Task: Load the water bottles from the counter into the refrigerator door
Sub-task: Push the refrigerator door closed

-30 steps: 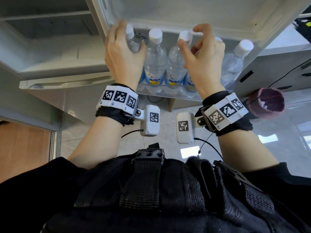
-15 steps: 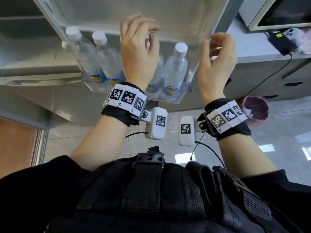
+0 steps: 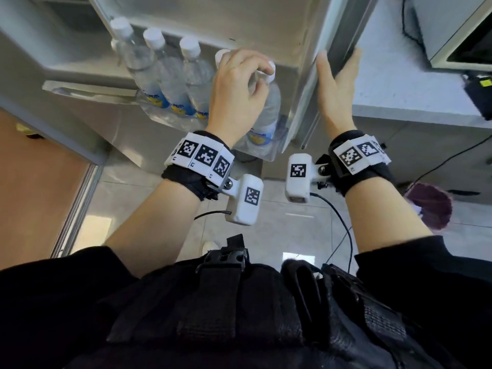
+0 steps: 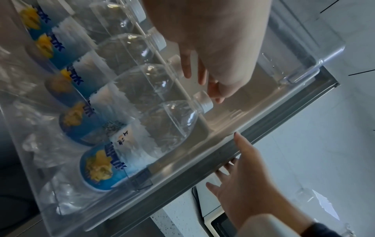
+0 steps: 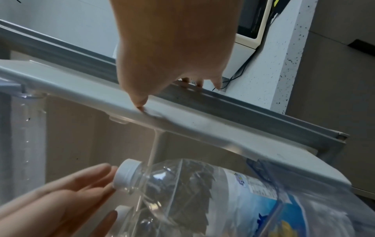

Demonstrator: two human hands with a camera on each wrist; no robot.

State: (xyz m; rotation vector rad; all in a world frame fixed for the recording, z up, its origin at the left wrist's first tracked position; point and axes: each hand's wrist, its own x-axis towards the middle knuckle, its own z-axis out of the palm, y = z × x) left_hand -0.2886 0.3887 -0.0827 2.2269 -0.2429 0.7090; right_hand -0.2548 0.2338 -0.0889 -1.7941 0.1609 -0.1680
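Since the frame half a second back, my right hand (image 3: 336,85) has gone from hanging in the air with curled fingers to reaching the grey edge of the open refrigerator door (image 3: 316,75). Its thumb sits on the inner white side and its straight fingers (image 5: 199,82) lie along the outer grey strip, spread and not clamped. My left hand (image 3: 239,94) has dropped lower in front of the bottles, and the view has swung so the row now runs off to the left.

Five clear plastic water bottles (image 3: 162,75) with white screw caps and blue-and-yellow labels stand upright in a row inside the transparent plastic door shelf (image 3: 269,153), shoulder to shoulder. They look full, with ribbed shoulders above the label. My left hand hovers at the cap of the bottle nearest the door's edge (image 4: 168,128). In the left wrist view the fingertips (image 4: 218,94) are just beside that cap and loosely curled. Whether they actually touch it I cannot tell. They are not closed round it.

Right of the door is the pale speckled bench (image 3: 394,75), carrying a white microwave (image 3: 458,30) and a black device with a yellow sticker (image 3: 479,94). A dark red waste bin (image 3: 431,206) stands on the tiled floor below.
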